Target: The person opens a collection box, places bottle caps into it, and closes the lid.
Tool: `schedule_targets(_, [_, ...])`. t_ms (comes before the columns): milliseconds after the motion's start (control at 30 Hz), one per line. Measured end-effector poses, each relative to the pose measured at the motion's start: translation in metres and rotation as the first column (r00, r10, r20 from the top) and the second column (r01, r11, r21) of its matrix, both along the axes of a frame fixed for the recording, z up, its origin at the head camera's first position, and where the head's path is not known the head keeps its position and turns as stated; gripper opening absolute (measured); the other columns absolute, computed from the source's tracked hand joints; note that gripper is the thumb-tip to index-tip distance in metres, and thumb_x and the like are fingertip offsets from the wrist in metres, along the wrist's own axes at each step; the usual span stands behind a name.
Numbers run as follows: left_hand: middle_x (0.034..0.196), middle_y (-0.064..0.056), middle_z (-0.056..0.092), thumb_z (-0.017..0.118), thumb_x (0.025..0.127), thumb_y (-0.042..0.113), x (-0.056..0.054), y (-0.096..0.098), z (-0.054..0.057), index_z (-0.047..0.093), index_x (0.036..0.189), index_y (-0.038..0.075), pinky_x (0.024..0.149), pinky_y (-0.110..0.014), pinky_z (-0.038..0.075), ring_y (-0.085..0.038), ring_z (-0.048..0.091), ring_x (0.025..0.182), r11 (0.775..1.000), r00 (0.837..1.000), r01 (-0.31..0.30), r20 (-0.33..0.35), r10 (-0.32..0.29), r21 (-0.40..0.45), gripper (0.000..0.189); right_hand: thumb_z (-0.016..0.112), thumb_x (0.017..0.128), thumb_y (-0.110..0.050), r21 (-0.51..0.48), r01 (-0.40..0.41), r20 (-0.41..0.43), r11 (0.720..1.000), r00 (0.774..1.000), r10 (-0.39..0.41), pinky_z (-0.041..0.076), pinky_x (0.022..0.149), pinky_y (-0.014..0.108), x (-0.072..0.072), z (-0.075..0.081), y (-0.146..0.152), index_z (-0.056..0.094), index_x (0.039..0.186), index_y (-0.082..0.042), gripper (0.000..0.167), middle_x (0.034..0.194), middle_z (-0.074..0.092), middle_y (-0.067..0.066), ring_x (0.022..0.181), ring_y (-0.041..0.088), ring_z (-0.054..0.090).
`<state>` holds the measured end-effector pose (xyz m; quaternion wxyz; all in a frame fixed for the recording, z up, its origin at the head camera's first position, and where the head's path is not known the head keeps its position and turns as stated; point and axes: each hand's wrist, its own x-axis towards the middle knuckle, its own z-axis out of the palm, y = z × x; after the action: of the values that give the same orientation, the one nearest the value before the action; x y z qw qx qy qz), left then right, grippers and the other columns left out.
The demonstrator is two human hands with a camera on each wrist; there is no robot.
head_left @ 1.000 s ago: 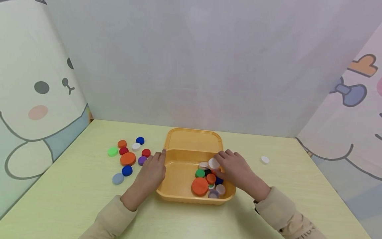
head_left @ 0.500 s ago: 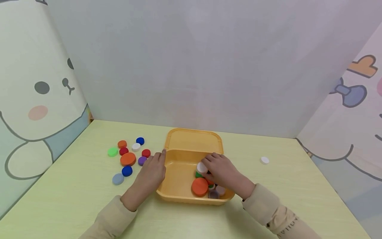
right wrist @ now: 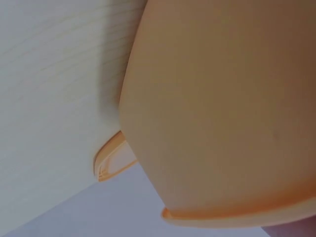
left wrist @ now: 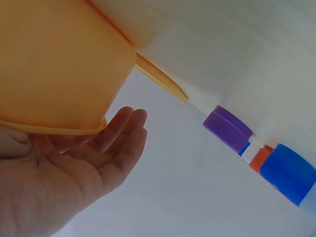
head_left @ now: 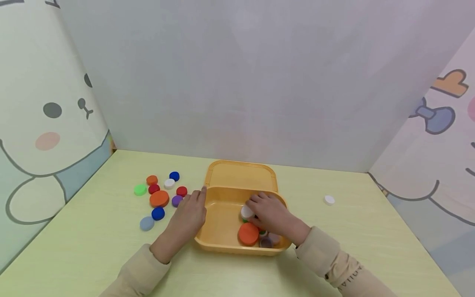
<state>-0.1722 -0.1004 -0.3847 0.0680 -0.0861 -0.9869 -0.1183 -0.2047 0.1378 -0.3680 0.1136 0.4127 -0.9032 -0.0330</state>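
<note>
In the head view an orange-yellow plastic box (head_left: pixel 219 249) stands on the table, its lid (head_left: pixel 241 175) lying behind it. My left hand (head_left: pixel 188 216) rests at the box's left rim; the left wrist view shows its loosely extended fingers (left wrist: pixel 118 160) below the rim. My right hand (head_left: pixel 272 213) reaches inside and holds a white bottle cap (head_left: pixel 247 213) between thumb and fingers. Around it in the box lie a large orange-red cap (head_left: pixel 248 234), a clear purplish cap (head_left: pixel 265 242) and others, partly hidden by this hand. The box wall (right wrist: pixel 212 113) fills most of the right wrist view.
Left of the box lie several loose caps, among them a large orange cap (head_left: pixel 159 199), a purple cap (head_left: pixel 177 201), a light green cap (head_left: pixel 140 189) and a pale blue cap (head_left: pixel 146 223). One white cap (head_left: pixel 329 200) lies far right. A pale wall (head_left: pixel 241 82) rises behind the table.
My right hand has moved left and slightly down into the box, carrying the white cap from the right side towards the middle. The left hand has stayed at the rim.
</note>
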Motion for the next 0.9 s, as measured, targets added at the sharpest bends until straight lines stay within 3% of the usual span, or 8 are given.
schedule_targets(900, [0.123, -0.016, 0.052, 0.055, 0.088, 0.014, 0.0021, -0.0004, 0.0004, 0.034, 0.139, 0.0, 0.089, -0.04, 0.049, -0.028, 0.052, 0.105, 1.0, 1.0, 0.009, -0.018, -0.008, 0.007, 0.056, 0.066, 0.082, -0.03, 0.017, -0.008, -0.008, 1.0, 1.0, 0.008, 0.049, 0.073, 0.033, -0.0007, -0.004, -0.0003, 0.063, 0.096, -0.016, 0.021, 0.098, 0.058, -0.001, 0.092, 0.018, 0.054])
